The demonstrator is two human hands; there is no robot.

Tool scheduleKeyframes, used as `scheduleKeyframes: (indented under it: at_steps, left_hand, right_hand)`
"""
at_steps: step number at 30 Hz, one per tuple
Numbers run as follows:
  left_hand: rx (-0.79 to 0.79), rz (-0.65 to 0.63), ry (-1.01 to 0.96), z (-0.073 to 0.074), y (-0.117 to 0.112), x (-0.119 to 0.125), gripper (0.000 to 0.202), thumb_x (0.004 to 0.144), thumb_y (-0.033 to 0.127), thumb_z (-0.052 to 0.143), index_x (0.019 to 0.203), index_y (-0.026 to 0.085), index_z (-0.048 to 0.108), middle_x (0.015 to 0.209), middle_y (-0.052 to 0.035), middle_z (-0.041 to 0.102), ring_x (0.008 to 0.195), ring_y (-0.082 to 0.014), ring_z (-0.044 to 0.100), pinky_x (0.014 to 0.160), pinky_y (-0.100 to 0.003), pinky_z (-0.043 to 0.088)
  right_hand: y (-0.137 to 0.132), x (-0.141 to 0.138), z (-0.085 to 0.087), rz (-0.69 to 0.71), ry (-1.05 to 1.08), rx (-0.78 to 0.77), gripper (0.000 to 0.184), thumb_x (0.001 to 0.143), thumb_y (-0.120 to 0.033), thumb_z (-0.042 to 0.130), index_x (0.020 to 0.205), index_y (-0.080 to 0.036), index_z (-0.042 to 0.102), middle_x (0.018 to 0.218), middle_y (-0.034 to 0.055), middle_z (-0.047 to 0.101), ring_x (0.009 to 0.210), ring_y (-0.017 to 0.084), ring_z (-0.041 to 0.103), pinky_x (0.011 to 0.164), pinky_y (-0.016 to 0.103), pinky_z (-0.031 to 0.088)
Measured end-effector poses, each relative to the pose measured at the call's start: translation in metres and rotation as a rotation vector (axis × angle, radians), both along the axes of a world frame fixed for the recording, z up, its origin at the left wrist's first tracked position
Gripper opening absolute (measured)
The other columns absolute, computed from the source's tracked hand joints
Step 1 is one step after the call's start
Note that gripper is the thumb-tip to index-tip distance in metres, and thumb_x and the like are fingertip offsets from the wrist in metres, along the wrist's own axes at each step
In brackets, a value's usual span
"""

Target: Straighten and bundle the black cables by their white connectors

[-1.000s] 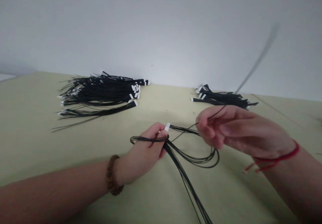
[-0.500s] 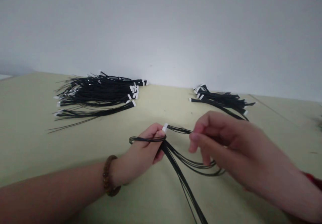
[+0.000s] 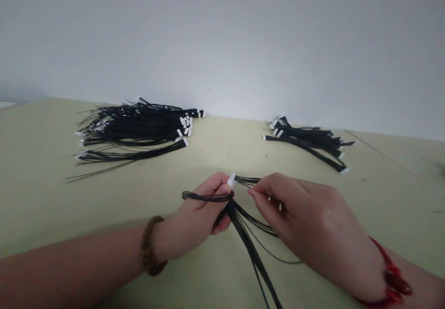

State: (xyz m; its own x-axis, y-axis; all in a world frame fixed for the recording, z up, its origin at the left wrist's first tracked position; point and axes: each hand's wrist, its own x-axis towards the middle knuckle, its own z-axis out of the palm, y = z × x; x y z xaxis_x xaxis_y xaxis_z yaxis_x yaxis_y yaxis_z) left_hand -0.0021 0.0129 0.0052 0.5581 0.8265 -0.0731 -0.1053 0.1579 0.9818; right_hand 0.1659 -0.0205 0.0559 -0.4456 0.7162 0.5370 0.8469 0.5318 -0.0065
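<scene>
My left hand (image 3: pixel 206 209) is closed around a white connector (image 3: pixel 231 180) and the black wires running from it. A loop of black wire (image 3: pixel 205 198) lies across the back of its thumb. Several thin wires leave the connector to the right, towards my right hand (image 3: pixel 299 221), whose thumb and forefinger are pinched on a black wire (image 3: pixel 247 185). The thicker wire bundle (image 3: pixel 253 255) hangs from below my left hand to the lower edge of the view. One loose wire curves under my right hand, which hides part of the wires.
At the back left of the pale table (image 3: pixel 104 211) lies a big pile of black wire harnesses (image 3: pixel 146 123) with white connectors. A smaller harness pile (image 3: pixel 309 137) is at the back right. Behind the table rises a white wall (image 3: pixel 222 45).
My right hand has moved slightly left and closed its thumb and forefinger on a wire near the connector. A single wire now hangs apart below it. My left hand has shifted slightly right.
</scene>
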Motion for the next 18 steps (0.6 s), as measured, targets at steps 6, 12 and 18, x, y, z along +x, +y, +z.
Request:
scheduleKeyframes:
  at_steps: [6, 12, 18]
  left_hand:
    - [0.063, 0.001, 0.068, 0.0, 0.0, -0.002, 0.03, 0.083, 0.046, 0.04, 0.075, 0.018, 0.043, 0.048, 0.0092, 0.038, 0.04, 0.0007, 0.032, 0.037, -0.008, 0.024]
    - [0.04, 0.042, 0.107, 0.001, 0.001, 0.001, 0.031, 0.082, 0.048, 0.041, 0.075, 0.018, 0.044, 0.049, 0.0094, 0.037, 0.041, 0.0009, 0.035, 0.037, -0.007, 0.025]
    - [0.051, 0.199, 0.198, 0.005, 0.002, 0.005, 0.029, 0.083, 0.044, 0.041, 0.07, 0.018, 0.041, 0.049, 0.0095, 0.035, 0.04, 0.0009, 0.034, 0.035, -0.006, 0.026]
  right_hand:
    - [-0.001, 0.005, -0.008, 0.065, -0.1, -0.019, 0.009, 0.077, -0.008, 0.055, 0.075, -0.016, 0.051, 0.063, -0.002, 0.051, 0.055, 0.012, 0.048, 0.052, 0.028, 0.027]
    - [-0.001, 0.001, -0.002, 0.023, -0.173, -0.003, 0.011, 0.075, -0.007, 0.055, 0.078, -0.017, 0.053, 0.066, -0.001, 0.052, 0.057, 0.014, 0.048, 0.054, 0.03, 0.028]
    - [-0.027, 0.007, 0.017, -0.082, -0.201, 0.121, 0.011, 0.081, -0.024, 0.046, 0.072, -0.02, 0.052, 0.065, 0.0027, 0.054, 0.052, 0.017, 0.045, 0.047, 0.031, 0.024]
